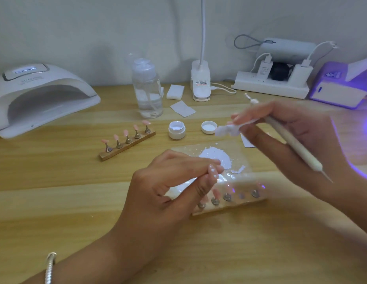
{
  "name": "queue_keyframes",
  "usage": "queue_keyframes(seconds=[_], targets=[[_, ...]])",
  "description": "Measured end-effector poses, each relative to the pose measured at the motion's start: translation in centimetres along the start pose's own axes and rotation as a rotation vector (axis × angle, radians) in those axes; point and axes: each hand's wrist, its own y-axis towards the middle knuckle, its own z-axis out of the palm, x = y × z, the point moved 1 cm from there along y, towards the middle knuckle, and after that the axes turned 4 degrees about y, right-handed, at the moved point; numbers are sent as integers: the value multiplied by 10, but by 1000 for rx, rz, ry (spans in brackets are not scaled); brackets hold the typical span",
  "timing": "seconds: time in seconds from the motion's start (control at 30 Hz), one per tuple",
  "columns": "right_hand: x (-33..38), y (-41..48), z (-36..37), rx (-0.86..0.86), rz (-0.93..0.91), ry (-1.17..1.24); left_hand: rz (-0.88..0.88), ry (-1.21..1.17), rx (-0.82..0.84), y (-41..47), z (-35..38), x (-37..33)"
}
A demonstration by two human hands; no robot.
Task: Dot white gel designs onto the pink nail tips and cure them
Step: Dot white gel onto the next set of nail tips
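Two nail stands (135,140) (240,204), two curing lamps (41,95) (338,93), one gel jar (177,130), one dotting tool (295,146)

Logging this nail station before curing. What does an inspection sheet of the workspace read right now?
Surface: wooden table, white gel spread on a clear palette.
Job's things: dotted tip; far holder, five pink tips; near holder, blurred; open gel jar; curing lamp.
Clutter: pump bottle, wipes, jar lid.
Grippers: left hand pinches dotted tip; right hand grips dotting tool.
Cables: white leads at power strip.
Surroundings: pale wall, violet-lit lamp.
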Motion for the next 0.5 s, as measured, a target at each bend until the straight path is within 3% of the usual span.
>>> queue_keyframes(seconds=[0.23,0.5], targets=[[26,-9,7,148,18,66,-31,-44,-51,1,-1,0],[24,-10,14,188,38,85,25,-15,-40,2,-2,-2]])
